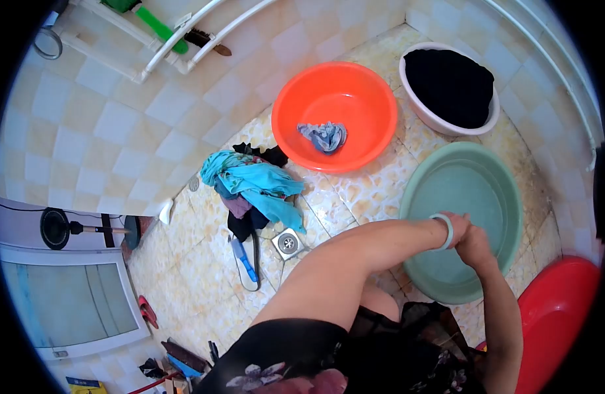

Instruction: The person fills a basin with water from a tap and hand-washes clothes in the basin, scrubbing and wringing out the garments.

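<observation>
There are two hands, a left hand (456, 224) and a right hand (474, 247); one bracelet (449, 230); three round basins, an orange basin (335, 88), a white basin (428, 117) and a green basin (511, 197); one red tub (562, 312); one square drain (288, 244).

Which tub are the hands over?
The green basin, below the left hand and right hand. The orange basin and whitish basin stand farther off; the red tub is off to the right.

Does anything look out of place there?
The clothes pile lies directly on the floor near the drain, odd because other cloth sits in basins: a crumpled piece in the orange basin, black fabric in the white basin. It may be deliberate.
</observation>
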Demonstrator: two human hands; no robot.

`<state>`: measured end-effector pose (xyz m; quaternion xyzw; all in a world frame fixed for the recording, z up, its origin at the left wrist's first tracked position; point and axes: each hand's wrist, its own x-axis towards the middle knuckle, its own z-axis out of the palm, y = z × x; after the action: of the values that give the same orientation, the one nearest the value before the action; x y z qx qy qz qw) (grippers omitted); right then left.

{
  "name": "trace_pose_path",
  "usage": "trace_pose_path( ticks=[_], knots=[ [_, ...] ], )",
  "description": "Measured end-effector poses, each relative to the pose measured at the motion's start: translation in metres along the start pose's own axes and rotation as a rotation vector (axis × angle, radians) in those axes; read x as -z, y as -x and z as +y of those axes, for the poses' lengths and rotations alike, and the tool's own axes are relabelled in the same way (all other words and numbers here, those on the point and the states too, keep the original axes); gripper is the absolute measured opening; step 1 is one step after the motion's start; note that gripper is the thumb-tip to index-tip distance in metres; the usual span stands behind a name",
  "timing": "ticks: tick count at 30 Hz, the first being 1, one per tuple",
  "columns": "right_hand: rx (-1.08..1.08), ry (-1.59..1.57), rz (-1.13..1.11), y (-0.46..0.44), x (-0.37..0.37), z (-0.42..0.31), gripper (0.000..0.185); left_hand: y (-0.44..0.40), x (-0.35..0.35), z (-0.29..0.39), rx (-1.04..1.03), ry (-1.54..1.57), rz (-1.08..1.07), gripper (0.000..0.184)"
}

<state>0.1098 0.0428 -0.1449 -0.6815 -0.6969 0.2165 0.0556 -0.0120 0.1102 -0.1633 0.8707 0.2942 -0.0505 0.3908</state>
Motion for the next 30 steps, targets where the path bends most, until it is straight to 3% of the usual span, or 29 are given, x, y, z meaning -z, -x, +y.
trace_pose_path(
  ticks=[5,8,12,14,17,18,20,21,23,24,27,30],
  knots=[
    [-0.084,-0.335,0.018,0.011,-0.053,0.03,0.024,0.011,0.004,-0.009,-0.191,-0.189,-0.074,0.04],
    [-0.305,-0.599,-0.048,0.014,-0.041,0.002,0.028,0.02,0.011,-0.011,-0.26,-0.273,-0.092,0.04],
    [-0.289,-0.743,-0.087,0.009,-0.048,0.002,0.043,0.023,0.005,-0.028,-0.326,-0.255,-0.006,0.048],
    [-0.296,-0.779,-0.117,0.005,-0.054,0.003,0.052,0.024,-0.012,-0.041,-0.209,-0.074,0.112,0.054],
    [-0.355,-0.826,-0.204,-0.006,-0.006,-0.032,0.057,0.043,0.008,-0.058,-0.039,0.174,0.193,0.06],
    [-0.377,-0.92,-0.137,-0.007,-0.007,-0.027,0.052,0.055,0.021,-0.067,0.017,0.255,0.205,0.061],
    [-0.392,-0.943,-0.069,-0.008,-0.005,-0.016,0.047,0.095,0.074,-0.08,0.354,0.86,0.16,0.065],
    [-0.398,-0.956,-0.035,-0.007,-0.005,-0.01,0.045,0.099,0.077,-0.108,0.225,0.638,0.415,0.069],
    [-0.464,-0.976,-0.086,-0.003,-0.003,0.001,0.039,0.117,0.098,-0.15,0.167,0.471,0.66,0.08],
    [-0.493,-0.987,-0.119,-0.001,-0.005,0.004,0.036,0.13,0.114,-0.163,0.243,0.535,0.665,0.086],
    [-0.531,-0.955,-0.141,0.0,-0.016,0.007,0.03,0.147,0.118,-0.205,0.444,0.237,0.799,0.093],
    [-0.487,-0.895,-0.189,0.0,-0.024,0.007,0.029,0.182,0.1,-0.218,0.551,-0.07,0.988,0.085]
  ],
)
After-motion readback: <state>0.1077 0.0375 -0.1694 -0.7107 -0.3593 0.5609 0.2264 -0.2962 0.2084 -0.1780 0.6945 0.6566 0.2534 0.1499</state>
